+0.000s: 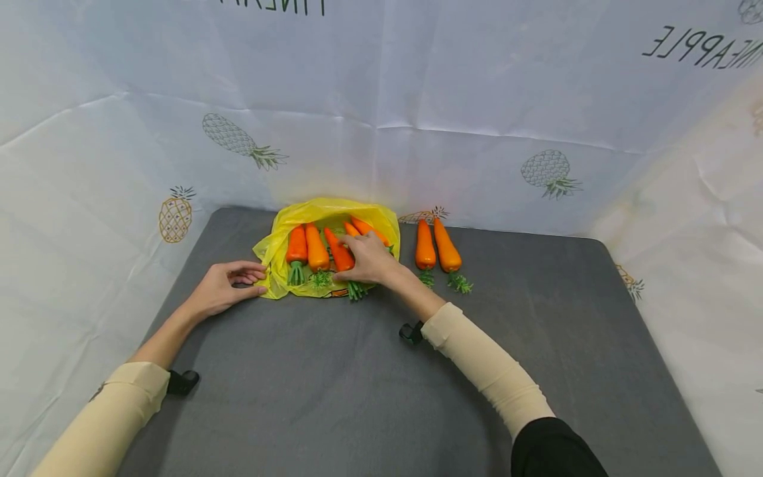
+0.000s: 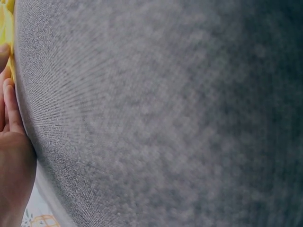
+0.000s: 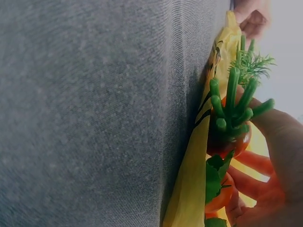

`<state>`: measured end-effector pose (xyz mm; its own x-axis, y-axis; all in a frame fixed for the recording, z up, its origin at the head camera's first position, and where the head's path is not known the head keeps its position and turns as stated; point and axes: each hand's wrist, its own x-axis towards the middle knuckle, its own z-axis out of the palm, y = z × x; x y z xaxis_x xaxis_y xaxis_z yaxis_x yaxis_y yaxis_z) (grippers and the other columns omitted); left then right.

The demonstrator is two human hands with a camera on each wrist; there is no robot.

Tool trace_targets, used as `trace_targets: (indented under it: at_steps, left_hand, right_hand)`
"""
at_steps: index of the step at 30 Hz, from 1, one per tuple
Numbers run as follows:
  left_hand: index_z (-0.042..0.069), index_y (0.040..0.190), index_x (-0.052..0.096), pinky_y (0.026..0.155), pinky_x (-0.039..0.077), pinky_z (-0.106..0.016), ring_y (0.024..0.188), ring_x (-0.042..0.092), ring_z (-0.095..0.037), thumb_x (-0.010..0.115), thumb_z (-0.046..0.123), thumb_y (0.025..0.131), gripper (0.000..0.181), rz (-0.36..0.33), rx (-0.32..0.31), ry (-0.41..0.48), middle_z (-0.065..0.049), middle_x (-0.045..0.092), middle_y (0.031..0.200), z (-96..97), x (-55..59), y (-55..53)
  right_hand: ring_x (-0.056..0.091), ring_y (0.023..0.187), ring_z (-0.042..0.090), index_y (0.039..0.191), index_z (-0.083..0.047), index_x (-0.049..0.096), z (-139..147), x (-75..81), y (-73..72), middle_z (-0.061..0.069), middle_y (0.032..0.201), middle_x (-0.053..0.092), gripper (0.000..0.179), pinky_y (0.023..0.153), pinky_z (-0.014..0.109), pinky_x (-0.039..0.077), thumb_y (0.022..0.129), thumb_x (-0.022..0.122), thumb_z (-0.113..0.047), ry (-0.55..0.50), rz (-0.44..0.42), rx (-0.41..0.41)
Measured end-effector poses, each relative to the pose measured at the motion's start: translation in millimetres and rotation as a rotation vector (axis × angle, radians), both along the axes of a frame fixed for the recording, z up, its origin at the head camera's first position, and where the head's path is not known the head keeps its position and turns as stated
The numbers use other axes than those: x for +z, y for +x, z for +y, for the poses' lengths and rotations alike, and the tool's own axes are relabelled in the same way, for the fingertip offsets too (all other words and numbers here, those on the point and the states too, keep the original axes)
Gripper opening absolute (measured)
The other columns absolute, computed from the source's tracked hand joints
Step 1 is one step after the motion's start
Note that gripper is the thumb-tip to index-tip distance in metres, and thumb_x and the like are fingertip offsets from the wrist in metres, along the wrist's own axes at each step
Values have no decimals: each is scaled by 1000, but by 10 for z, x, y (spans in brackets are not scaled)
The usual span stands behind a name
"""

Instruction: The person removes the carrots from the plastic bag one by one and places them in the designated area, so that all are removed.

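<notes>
A yellow plastic bag (image 1: 280, 228) lies with its mouth toward me, and several orange toy carrots with green tops are in it. My right hand (image 1: 372, 258) reaches into the mouth and grips a carrot (image 1: 338, 250), its stubby green top (image 3: 232, 106) pointing toward me. Two more carrots, one red-orange (image 1: 296, 245) and one orange (image 1: 316, 246), lie side by side left of it. Farther back, part of another carrot (image 1: 369, 228) shows behind the right hand. My left hand (image 1: 223, 288) pinches the bag's left edge with thumb and fingertips.
Right of the bag, two carrots lie on the grey table (image 1: 536, 318), a redder one (image 1: 425, 245) and a lighter one (image 1: 447, 247). A white pineapple-print cloth (image 1: 447, 99) hangs behind the table and along its sides.
</notes>
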<state>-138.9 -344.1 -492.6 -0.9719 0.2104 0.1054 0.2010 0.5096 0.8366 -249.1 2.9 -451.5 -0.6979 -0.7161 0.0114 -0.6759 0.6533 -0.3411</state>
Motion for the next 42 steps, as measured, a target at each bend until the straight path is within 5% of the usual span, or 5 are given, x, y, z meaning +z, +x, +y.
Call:
trace_targets:
  at_steps: [13,20,23,36,42]
  left_hand:
    - [-3,129,75,84,56,-7,95,71,-2,86,6,92,40,7,-5,1,-25,79,114,5,3,-9]
    - [-3,129,75,83,56,-8,94,70,-3,86,5,93,39,7,-5,0,-25,79,114,11,3,-10]
    - [-2,130,75,83,56,-8,94,70,-3,86,6,93,39,6,-4,-5,-25,79,114,10,0,-11]
    - [-2,130,75,84,56,-8,95,70,-2,86,7,93,39,4,-4,-9,-24,79,115,5,0,-10]
    - [-2,129,75,84,56,-8,94,70,0,86,7,93,39,-2,-3,-2,-25,79,115,3,-11,-8]
  right_hand:
    - [55,78,19,143,-7,65,-24,-39,-7,8,91,73,57,98,43,46,96,81,-35,-92,13,-26]
    - [44,57,10,141,-5,65,6,-47,-24,6,74,64,53,58,21,37,96,81,-28,-216,-26,-57]
    - [44,55,9,141,-5,65,24,-41,-27,10,79,68,52,55,19,35,96,79,-26,-254,-45,-58]
    - [70,81,22,142,-11,65,65,39,22,16,120,78,49,71,27,53,99,76,-31,-293,-123,-105]
    - [75,98,26,140,-11,66,124,112,61,15,121,78,47,78,35,61,98,78,-31,-335,-158,-113]
